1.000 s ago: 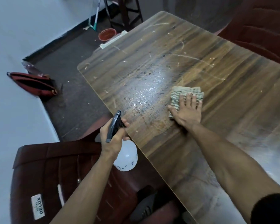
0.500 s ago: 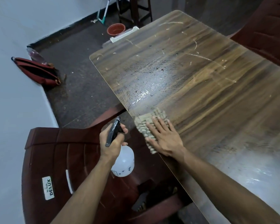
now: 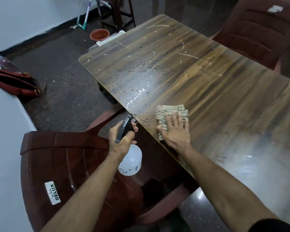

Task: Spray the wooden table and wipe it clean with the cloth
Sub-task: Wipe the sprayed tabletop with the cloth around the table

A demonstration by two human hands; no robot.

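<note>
1. Two hands show in our head view: since half a second ago our right hand [image 3: 175,131], fingers straight and flat, has slid the cloth [image 3: 170,114] inward from the wooden table [image 3: 224,91] edge.
2. Our left hand [image 3: 122,139] grips the spray bottle [image 3: 130,160] just left of that edge, nozzle pointing away toward the wet patch, body hanging down.

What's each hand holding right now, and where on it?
The left hand grips the spray bottle by its black trigger head, off the table's edge. The right hand grips nothing: it presses flat on the cloth on the wooden table.
</note>
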